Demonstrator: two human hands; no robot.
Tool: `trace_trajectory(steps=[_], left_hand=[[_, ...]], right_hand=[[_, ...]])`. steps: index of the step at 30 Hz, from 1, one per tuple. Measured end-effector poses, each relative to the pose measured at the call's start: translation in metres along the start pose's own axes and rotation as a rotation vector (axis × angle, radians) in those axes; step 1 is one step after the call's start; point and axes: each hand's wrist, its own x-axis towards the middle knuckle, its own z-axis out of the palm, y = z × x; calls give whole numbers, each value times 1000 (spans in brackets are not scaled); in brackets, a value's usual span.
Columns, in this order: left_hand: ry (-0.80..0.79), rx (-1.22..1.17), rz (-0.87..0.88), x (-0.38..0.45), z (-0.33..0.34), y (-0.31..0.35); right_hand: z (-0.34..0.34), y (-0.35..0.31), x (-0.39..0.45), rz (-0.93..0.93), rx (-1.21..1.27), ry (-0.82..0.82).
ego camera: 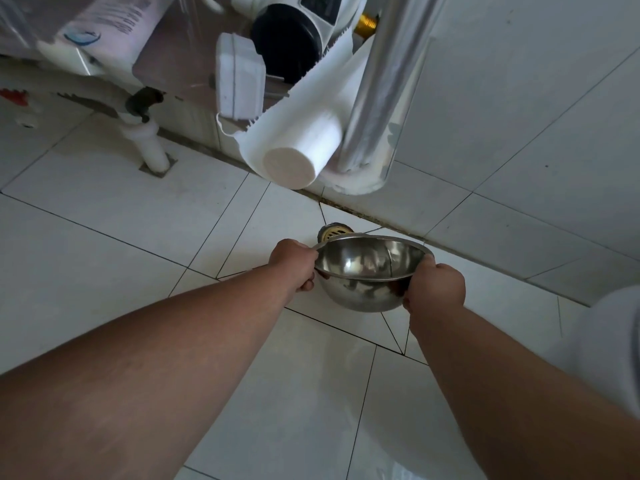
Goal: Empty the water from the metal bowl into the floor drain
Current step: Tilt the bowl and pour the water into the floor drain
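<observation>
A shiny metal bowl (370, 268) hangs above the white tiled floor, its far rim just in front of a round brass floor drain (332, 233). My left hand (294, 266) grips the bowl's left rim. My right hand (434, 287) grips its right rim and side. The bowl sits nearly level, tipped slightly toward me, and its reflective inside shows no clear waterline. The bowl's rim hides part of the drain.
A white paper roll (298, 157) on a holder juts out above the drain, next to a vertical metal pipe (384, 81). A white drain pipe (149, 140) enters the floor at left. Tiled wall (519, 116) rises on the right.
</observation>
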Motion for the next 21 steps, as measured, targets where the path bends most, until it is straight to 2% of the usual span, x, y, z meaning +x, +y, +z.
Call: trace_trajectory(steps=[21], left_hand=[[-7,-50,-20,-6,0,10]], right_hand=[[-5,-14,10,-4,7,-11]])
